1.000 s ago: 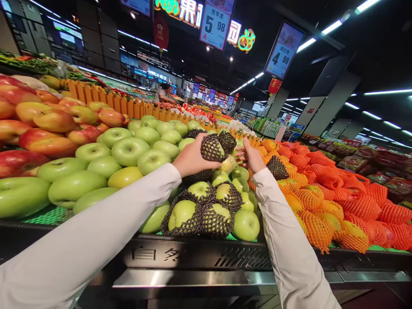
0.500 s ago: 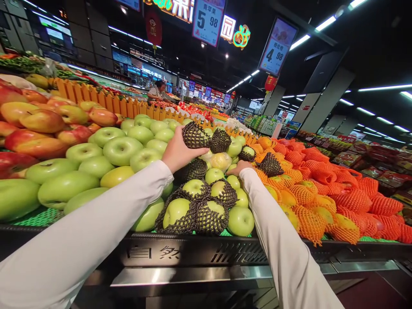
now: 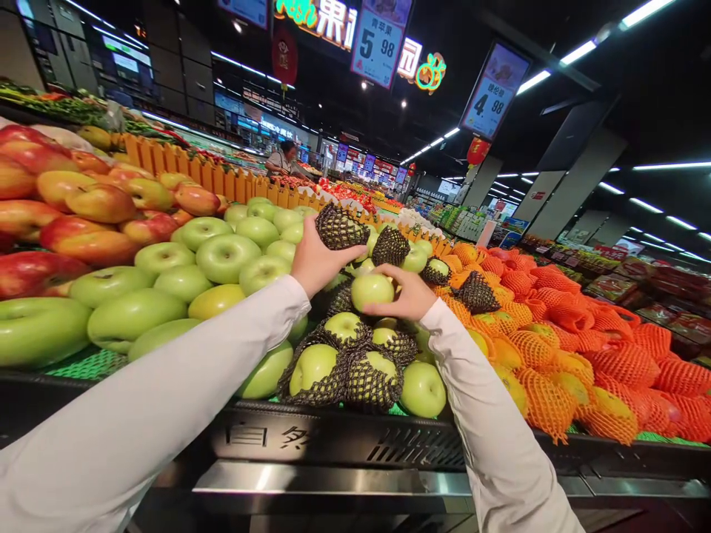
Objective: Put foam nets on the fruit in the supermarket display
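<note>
My left hand (image 3: pixel 318 259) grips a black foam fruit net (image 3: pixel 341 226) above the pile, its thumb stretched to the right along the lower edge. The fingers behind are hidden, and I cannot tell whether fruit is inside that net. To the right, my right hand (image 3: pixel 414 293) holds a bare green apple (image 3: pixel 372 292) between thumb and fingers, just below the left thumb. Beneath both hands, several green apples sit in black foam nets (image 3: pixel 373 377) at the front of the display. An unwrapped green apple (image 3: pixel 423 389) lies beside them.
Loose green apples (image 3: pixel 229 257) and red-yellow apples (image 3: pixel 100 201) fill the left side. Oranges in orange nets (image 3: pixel 547 396) and fruit in red nets (image 3: pixel 616 348) lie to the right. A black display edge (image 3: pixel 344 429) runs in front. A person (image 3: pixel 283 159) stands farther back.
My right hand has come up and left out of the pile with a green apple in it. My left hand stays on the black net. The view has shifted slightly.
</note>
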Tool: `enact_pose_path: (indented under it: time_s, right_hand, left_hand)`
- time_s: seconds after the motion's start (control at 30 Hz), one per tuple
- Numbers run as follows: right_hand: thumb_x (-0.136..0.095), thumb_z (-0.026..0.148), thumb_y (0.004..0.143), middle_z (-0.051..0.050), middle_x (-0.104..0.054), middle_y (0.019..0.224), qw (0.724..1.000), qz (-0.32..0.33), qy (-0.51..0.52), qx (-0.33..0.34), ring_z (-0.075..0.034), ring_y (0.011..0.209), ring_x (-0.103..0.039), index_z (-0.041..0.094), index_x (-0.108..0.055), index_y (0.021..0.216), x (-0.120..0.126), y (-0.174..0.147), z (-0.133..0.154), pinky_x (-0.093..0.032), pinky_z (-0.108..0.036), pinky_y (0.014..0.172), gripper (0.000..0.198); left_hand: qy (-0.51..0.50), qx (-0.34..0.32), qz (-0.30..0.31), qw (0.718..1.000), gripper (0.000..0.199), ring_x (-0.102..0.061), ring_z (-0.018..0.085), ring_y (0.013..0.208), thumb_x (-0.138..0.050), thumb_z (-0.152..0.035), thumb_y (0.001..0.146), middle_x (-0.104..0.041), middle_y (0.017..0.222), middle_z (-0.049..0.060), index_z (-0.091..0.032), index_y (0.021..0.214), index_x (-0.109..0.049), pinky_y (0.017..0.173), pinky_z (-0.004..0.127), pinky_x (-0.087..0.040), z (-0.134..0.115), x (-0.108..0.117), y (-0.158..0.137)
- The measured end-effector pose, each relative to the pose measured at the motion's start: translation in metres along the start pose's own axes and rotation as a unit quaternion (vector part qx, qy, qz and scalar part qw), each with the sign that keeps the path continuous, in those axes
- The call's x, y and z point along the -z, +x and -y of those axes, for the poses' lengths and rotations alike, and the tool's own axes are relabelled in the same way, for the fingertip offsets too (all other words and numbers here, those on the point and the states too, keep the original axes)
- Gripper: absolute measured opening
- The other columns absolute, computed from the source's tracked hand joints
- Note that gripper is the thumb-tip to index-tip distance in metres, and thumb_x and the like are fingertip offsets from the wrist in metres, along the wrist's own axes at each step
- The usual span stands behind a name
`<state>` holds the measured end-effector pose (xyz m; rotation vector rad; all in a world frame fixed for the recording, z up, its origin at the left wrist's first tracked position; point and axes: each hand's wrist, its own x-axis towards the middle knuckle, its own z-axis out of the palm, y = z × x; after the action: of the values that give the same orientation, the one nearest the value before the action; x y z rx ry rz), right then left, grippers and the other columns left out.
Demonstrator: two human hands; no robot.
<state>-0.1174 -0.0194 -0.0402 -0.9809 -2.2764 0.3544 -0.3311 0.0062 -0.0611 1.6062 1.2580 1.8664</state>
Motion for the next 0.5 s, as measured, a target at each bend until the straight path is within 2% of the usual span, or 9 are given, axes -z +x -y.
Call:
enact_pose_path:
  time_s: [0.07,0.13,0.2,0.27,0.37,0.43,0.5]
  right_hand:
    - [-0.085,0.053,0.064,-0.005,-0.074,0.114,0.996,0.08,0.02,0.02,-0.028,0.104,-0.068,0.023,-0.073,0.113,-0.003,-0.001,0.0,-0.051,-0.044,0.097,0.059]
    - [-0.084,0.055,0.066,-0.006,-0.075,0.114,0.994,0.097,0.042,-0.015,-0.028,0.102,-0.069,0.023,-0.076,0.112,0.0,-0.001,-0.003,-0.051,-0.046,0.098,0.057]
    - [-0.081,0.058,0.068,-0.007,-0.077,0.104,0.994,0.057,0.069,-0.069,-0.027,0.095,-0.07,0.023,-0.078,0.105,0.004,0.0,-0.007,-0.052,-0.049,0.098,0.051]
    - [-0.079,0.063,0.069,-0.007,-0.076,0.101,0.987,-0.025,0.13,-0.092,-0.027,0.099,-0.07,0.024,-0.077,0.104,0.004,0.003,-0.007,-0.051,-0.05,0.102,0.052]
    - [-0.082,0.063,0.064,-0.006,-0.07,0.122,0.963,-0.115,0.239,-0.046,-0.026,0.118,-0.064,0.027,-0.067,0.12,-0.008,0.005,0.001,-0.049,-0.045,0.109,0.068]
    - [-0.088,0.056,0.058,-0.005,-0.064,0.131,0.958,-0.151,0.241,-0.017,-0.025,0.124,-0.059,0.026,-0.059,0.126,-0.018,0.006,0.009,-0.046,-0.043,0.114,0.079]
    - [-0.091,0.05,0.055,-0.006,-0.063,0.13,0.96,-0.189,0.205,-0.026,-0.026,0.124,-0.059,0.025,-0.056,0.125,-0.023,0.008,0.012,-0.043,-0.043,0.116,0.082]
  left_hand:
    - [-0.014,0.007,-0.014,1.0,0.086,-0.058,0.03,0.126,-0.086,-0.045,0.064,-0.057,0.133,0.011,-0.025,0.131,-0.037,0.109,0.049,-0.046,0.001,0.0,0.002]
    - [-0.024,0.004,-0.021,1.0,0.083,-0.058,0.029,0.126,-0.084,-0.045,0.068,-0.056,0.134,0.011,-0.026,0.133,-0.035,0.109,0.047,-0.046,0.001,-0.001,0.002]
    - [-0.024,-0.012,-0.015,1.0,0.085,-0.058,0.028,0.127,-0.084,-0.043,0.068,-0.056,0.135,0.011,-0.026,0.134,-0.034,0.11,0.046,-0.046,-0.001,-0.002,0.0]
    - [-0.012,-0.039,0.018,0.999,0.089,-0.058,0.029,0.127,-0.086,-0.041,0.066,-0.057,0.135,0.011,-0.025,0.137,-0.034,0.11,0.047,-0.046,-0.005,-0.003,-0.004]
    - [0.015,-0.126,0.144,0.981,0.092,-0.056,0.033,0.13,-0.087,-0.037,0.061,-0.057,0.138,0.012,-0.022,0.138,-0.038,0.112,0.048,-0.043,-0.014,-0.003,-0.012]
    - [0.026,-0.189,0.235,0.953,0.091,-0.053,0.033,0.132,-0.085,-0.033,0.063,-0.052,0.145,0.014,-0.021,0.14,-0.039,0.114,0.047,-0.041,-0.019,-0.001,-0.016]
    - [0.028,-0.216,0.282,0.934,0.098,-0.05,0.034,0.137,-0.083,-0.032,0.064,-0.046,0.152,0.016,-0.02,0.147,-0.034,0.116,0.047,-0.04,-0.021,-0.001,-0.018]
